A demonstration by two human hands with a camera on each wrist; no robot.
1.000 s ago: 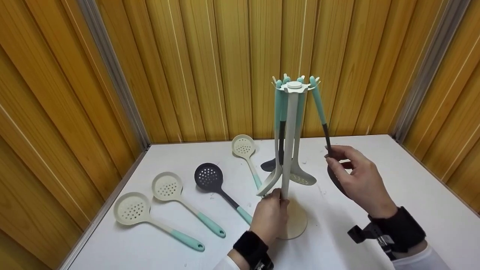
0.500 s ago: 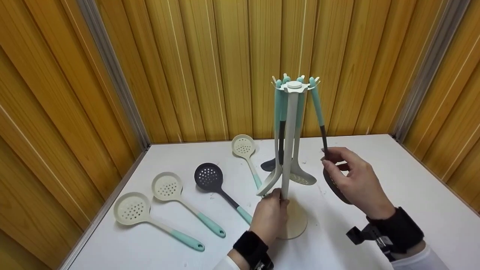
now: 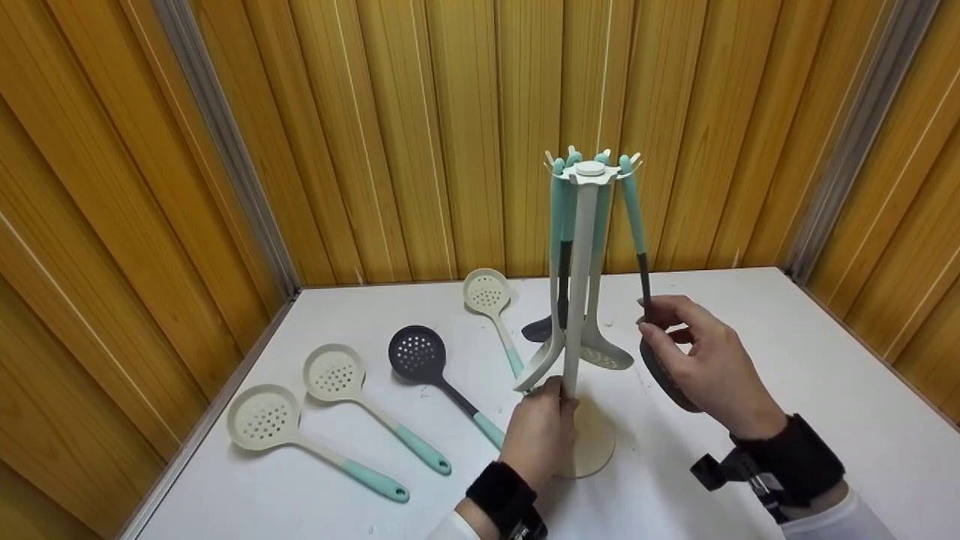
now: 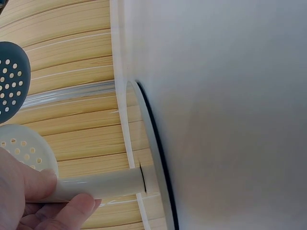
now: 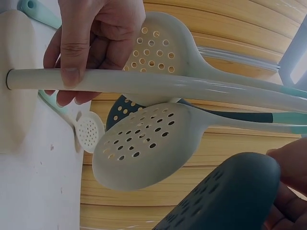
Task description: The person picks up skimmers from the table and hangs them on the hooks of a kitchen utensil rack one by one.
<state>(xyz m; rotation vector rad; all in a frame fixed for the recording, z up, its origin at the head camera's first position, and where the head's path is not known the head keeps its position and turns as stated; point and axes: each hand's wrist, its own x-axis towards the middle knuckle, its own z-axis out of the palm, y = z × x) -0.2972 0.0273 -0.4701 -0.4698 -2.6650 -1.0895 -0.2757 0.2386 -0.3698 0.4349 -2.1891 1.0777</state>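
A cream utensil stand (image 3: 581, 277) rises from a round base (image 3: 592, 450). My left hand (image 3: 536, 435) grips its pole low down; the thumb and fingers wrap the pole in the left wrist view. My right hand (image 3: 705, 360) pinches the dark shaft of a skimmer (image 3: 643, 277), whose teal handle end sits at a hook on the stand's right side. That skimmer leans slightly outward, and its perforated dark head (image 5: 235, 191) fills the lower part of the right wrist view. Two pale skimmers (image 5: 148, 143) and a dark one (image 3: 564, 285) hang from the other hooks.
On the white table (image 3: 750, 300), left of the stand, lie two pale skimmers (image 3: 334, 375) and a dark skimmer (image 3: 418, 354) with teal handles. Another pale skimmer (image 3: 487, 292) lies farther back, its handle partly behind the stand. Wood-patterned panels (image 3: 420, 112) surround the table.
My right hand has shifted slightly left, bringing the dark skimmer's lower end closer to the pole, so it hangs a bit more upright. My left hand keeps its place on the pole.
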